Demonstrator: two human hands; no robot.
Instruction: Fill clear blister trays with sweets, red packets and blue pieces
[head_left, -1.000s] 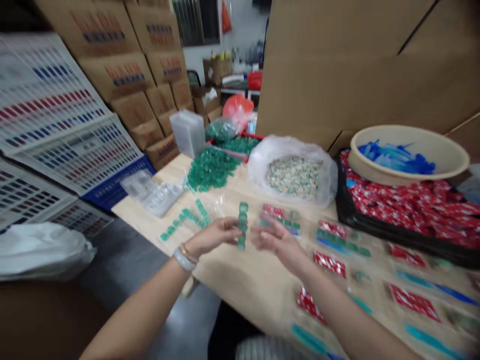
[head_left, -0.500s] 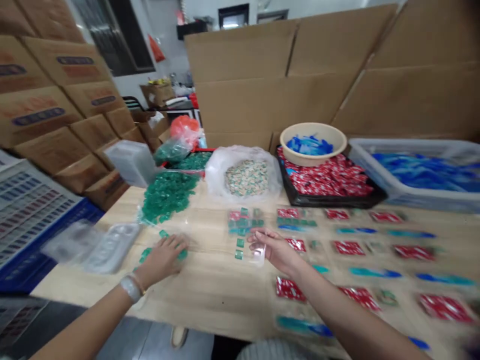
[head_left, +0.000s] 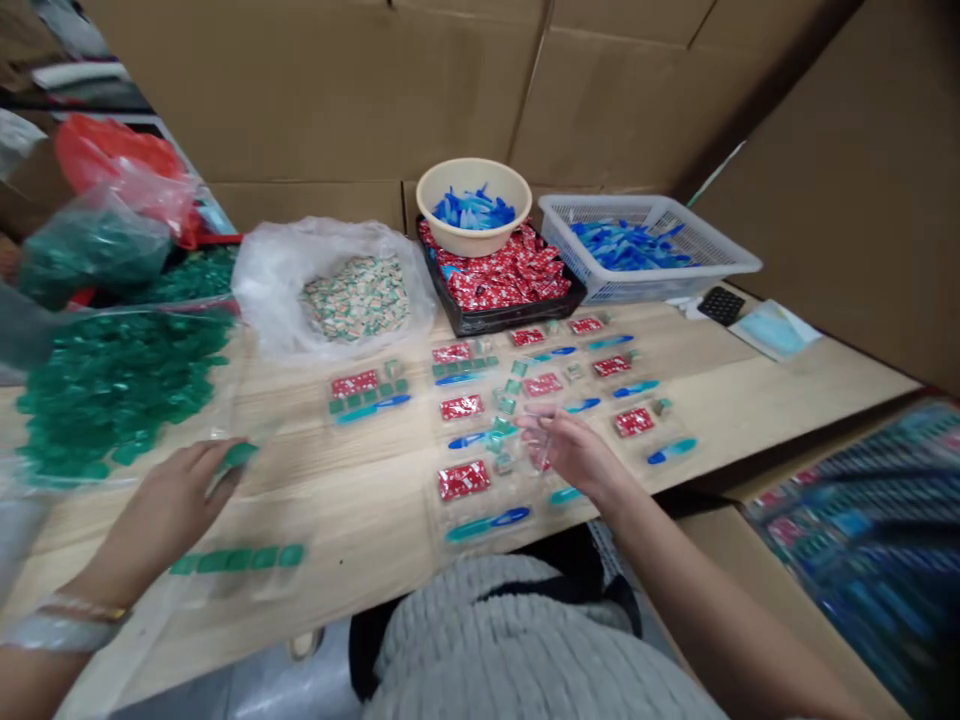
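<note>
On the left, my left hand [head_left: 176,500] is closed on a green piece [head_left: 240,454] at its fingertips, above the wooden table. Below it lies a row of green pieces [head_left: 238,560]. My right hand [head_left: 574,450] pinches the edge of a clear strip holding green pieces [head_left: 507,400], over the clear trays at mid-table; blur softens its outline. Those trays hold red packets [head_left: 463,480], blue picks [head_left: 487,525] and small squares. One tray with a red packet [head_left: 354,384] and a green row sits apart, left of the others.
A green heap [head_left: 120,390] lies at the left beside a white bag of small pieces [head_left: 356,295]. Behind are a cream bowl [head_left: 472,240] over a black tray of red packets [head_left: 510,275] and a white basket [head_left: 652,205]. Cardboard [head_left: 337,100] stands at the back.
The view has swung right and down. My left hand has lifted off the table with a green piece. My right hand, with the clear strip, is now over the filled trays.
</note>
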